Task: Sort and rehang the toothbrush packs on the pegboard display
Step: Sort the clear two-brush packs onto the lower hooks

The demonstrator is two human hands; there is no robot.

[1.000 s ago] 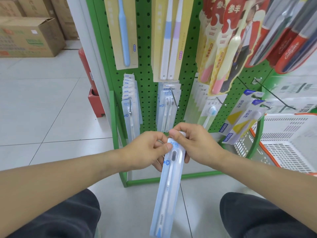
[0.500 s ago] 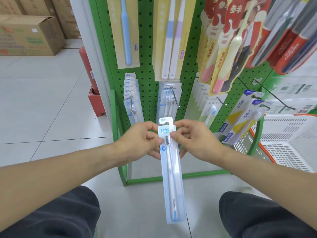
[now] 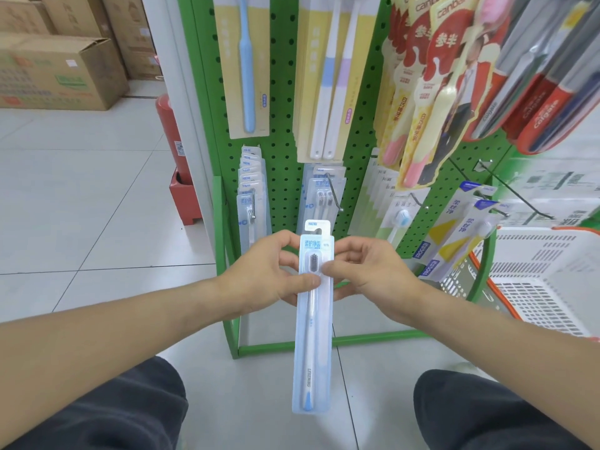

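Note:
A clear blister toothbrush pack [image 3: 313, 336] with a pale blue card and a "NEW" tab hangs upright in front of the green pegboard [image 3: 282, 151]. My left hand [image 3: 269, 274] pinches its upper left edge, thumb on the front. From the other side my right hand [image 3: 367, 271] pinches the upper right edge beside the brush head. Matching single packs [image 3: 251, 196] hang on a low hook at the left, and twin packs [image 3: 324, 196] hang on the middle hook just above my hands.
Yellow-card packs [image 3: 248, 66] and red packs [image 3: 435, 76] fill the upper hooks. A white and orange basket [image 3: 545, 287] stands at the right, behind blue-and-yellow boxed packs [image 3: 454, 238]. Cardboard boxes [image 3: 61, 73] and a red extinguisher [image 3: 172, 138] stand at the left. My knees frame the tiled floor.
The pack has turned from tilted with its top hidden under my fingers to upright with its printed front facing me, and both hands have shifted to its upper edges.

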